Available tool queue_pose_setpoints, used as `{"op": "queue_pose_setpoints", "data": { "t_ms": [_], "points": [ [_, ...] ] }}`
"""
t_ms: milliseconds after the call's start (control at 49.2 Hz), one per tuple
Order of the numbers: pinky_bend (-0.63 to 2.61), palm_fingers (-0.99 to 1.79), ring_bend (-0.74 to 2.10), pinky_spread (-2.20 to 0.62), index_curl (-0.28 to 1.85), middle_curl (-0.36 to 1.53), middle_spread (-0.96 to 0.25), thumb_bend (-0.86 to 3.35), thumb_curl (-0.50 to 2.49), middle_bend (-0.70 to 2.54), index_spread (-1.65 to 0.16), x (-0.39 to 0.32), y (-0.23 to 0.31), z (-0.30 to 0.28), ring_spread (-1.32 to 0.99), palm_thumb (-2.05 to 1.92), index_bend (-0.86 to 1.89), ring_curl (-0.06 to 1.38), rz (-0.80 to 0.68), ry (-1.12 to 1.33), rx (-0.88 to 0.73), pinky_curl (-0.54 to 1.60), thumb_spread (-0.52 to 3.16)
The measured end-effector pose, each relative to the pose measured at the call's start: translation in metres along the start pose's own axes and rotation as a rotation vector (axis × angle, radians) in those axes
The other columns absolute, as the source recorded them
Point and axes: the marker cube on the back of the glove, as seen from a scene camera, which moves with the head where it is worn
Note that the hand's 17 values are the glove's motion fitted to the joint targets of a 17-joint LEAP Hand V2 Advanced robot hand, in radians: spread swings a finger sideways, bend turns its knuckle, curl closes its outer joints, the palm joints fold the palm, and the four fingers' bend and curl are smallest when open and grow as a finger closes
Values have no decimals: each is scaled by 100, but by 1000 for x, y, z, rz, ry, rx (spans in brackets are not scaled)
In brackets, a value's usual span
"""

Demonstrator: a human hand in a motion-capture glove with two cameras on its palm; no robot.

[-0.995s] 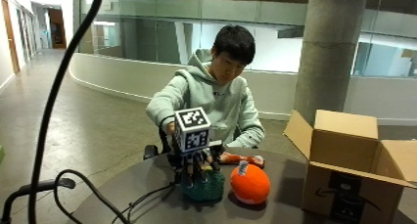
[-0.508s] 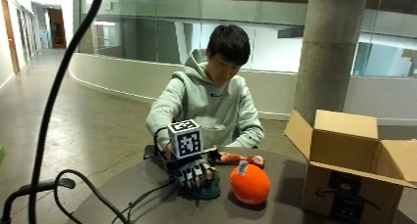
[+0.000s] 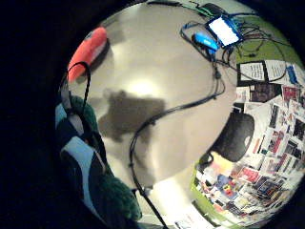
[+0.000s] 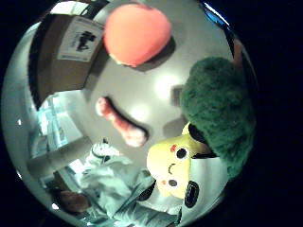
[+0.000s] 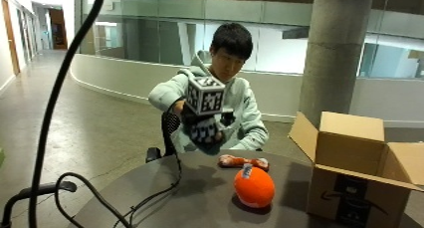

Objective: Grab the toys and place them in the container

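I see my gloved right hand (image 5: pixel 207 130) raised above the dark round counter (image 5: pixel 165 198), up from counter level a second ago, fingers curled round a fuzzy green plush toy (image 4: pixel 218 109). Right of it lie a pink bone-shaped toy (image 5: pixel 243 162), a round orange plush ball (image 5: pixel 254 186) and the open cardboard box (image 5: pixel 361 173).

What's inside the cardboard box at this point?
The cardboard box stands open on the table, but its interior is hidden behind its walls. The orange plush ball and bone toy lie outside it.
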Motion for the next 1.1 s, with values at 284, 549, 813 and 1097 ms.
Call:
{"op": "queue_pose_setpoints", "data": {
  "t_ms": [284,549,813,1097],
  "points": [
    [132,104,150,-41,10,75,-30,18,79,109,-45,-128,9,-190,-33,67,63,68,-112,-142,331,62,89],
    [135,95,152,-41,13,84,-31,14,88,108,-49,-252,-67,-249,-32,62,78,68,-161,-115,652,66,84],
    [143,47,155,-39,9,86,-31,9,91,87,-45,-285,-137,-226,-30,55,57,68,-163,-306,476,68,91],
    [88,-50,33,-5,14,49,-1,-5,59,8,-25,-260,-119,-217,-6,7,16,31,-207,-316,420,44,108]
  ]
}}
